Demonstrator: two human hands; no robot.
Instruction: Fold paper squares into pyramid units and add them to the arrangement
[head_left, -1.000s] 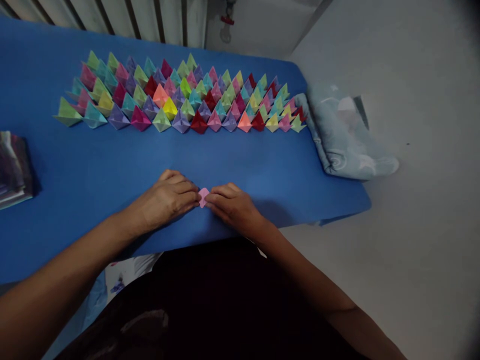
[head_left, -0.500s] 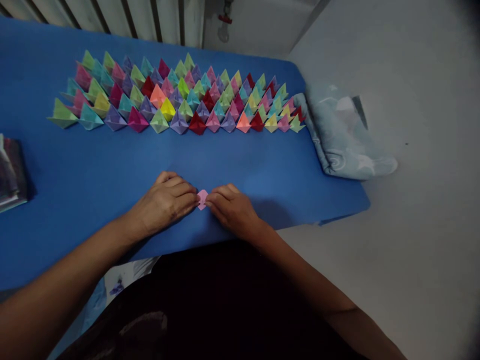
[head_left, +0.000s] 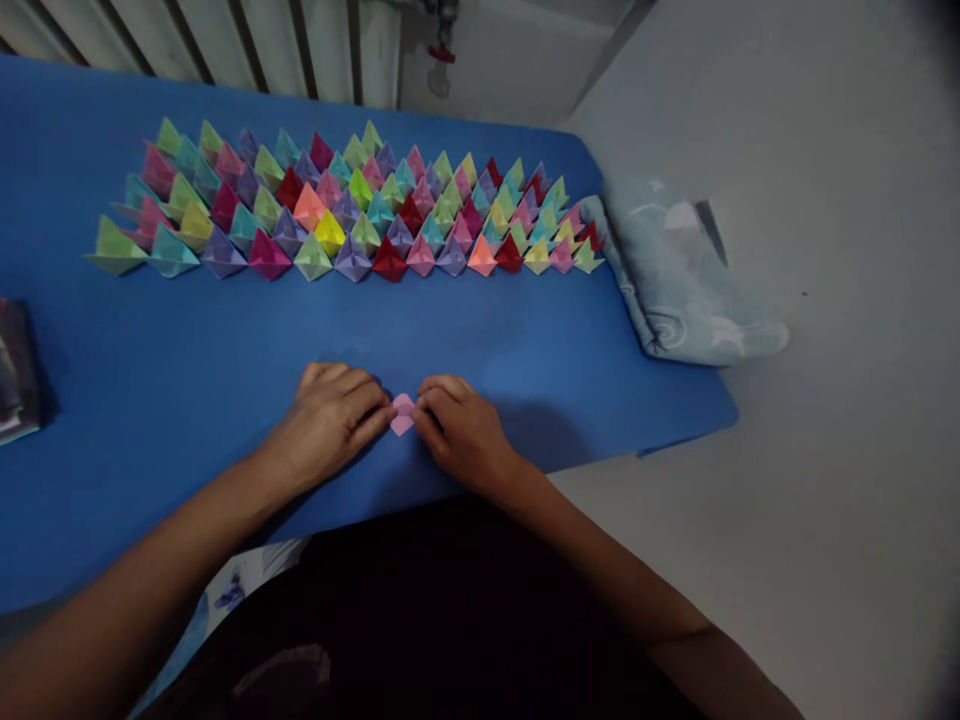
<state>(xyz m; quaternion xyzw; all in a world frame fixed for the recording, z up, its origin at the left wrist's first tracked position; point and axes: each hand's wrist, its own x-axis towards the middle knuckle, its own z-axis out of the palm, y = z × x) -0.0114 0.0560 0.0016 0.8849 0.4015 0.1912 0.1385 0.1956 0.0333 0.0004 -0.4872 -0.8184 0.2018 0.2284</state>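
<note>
A small folded piece of pink paper (head_left: 403,414) lies between my two hands, close to the near edge of the blue table (head_left: 225,330). My left hand (head_left: 330,420) pinches its left corner between thumb and fingers. On the opposite corner, my right hand (head_left: 459,425) has its thumb and fingertips closed. The paper's top and bottom points show in the gap, while its side corners are hidden under the fingertips. Beyond the hands stand several rows of folded paper boats (head_left: 352,258) in many colours.
At the right end of the table, against the wall (head_left: 847,480), lies a folded grey-blue cloth (head_left: 675,280). A dark package (head_left: 16,370) sits at the left edge. Behind the table are a white radiator (head_left: 322,50) and a valve with a red handle (head_left: 442,54).
The whole view has shifted slightly, so the table and boats appear lower. Both hands still hold the pink paper, and its middle shows a little more openly between the fingertips.
</note>
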